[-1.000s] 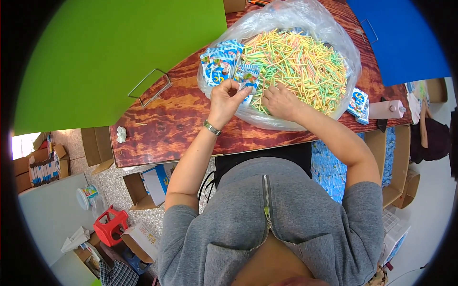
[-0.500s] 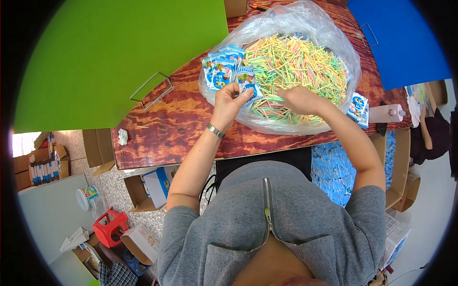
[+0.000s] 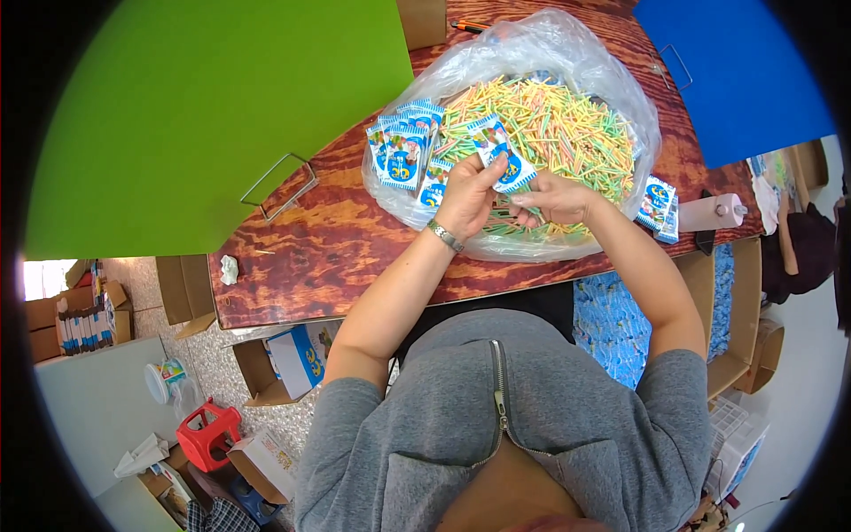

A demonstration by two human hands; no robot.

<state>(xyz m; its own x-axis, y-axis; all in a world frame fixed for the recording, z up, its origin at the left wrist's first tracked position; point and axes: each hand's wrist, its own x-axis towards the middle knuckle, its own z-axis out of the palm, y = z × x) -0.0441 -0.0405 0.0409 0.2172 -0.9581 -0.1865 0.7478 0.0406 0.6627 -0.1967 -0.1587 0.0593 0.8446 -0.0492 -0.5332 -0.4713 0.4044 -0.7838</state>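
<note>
My left hand (image 3: 470, 197) pinches a small blue-and-white packet (image 3: 503, 154) between thumb and fingers, tilted over the near side of a heap. Close beside the packet's lower end is my right hand (image 3: 557, 197), its fingers closed round a few thin sticks, partly hidden. The heap is pastel candy sticks (image 3: 567, 124), yellow, green and pink, lying in a large clear plastic bag (image 3: 425, 80) spread open on the table. Several similar packets (image 3: 403, 155) overlap at the bag's left side, and one more packet (image 3: 434, 183) rests just left of my left hand.
The red-brown table (image 3: 301, 275) carries a green panel (image 3: 222, 106) at left and a blue panel (image 3: 745, 71) at right, both with wire handles. Right of the bag are packets (image 3: 656, 204) and a pink bottle (image 3: 709, 213). A box of blue packets (image 3: 612, 319) stands below the front edge.
My left hand has moved right and lifted a packet from beside the others. My right hand has drawn back from the heap to the packet's lower end.
</note>
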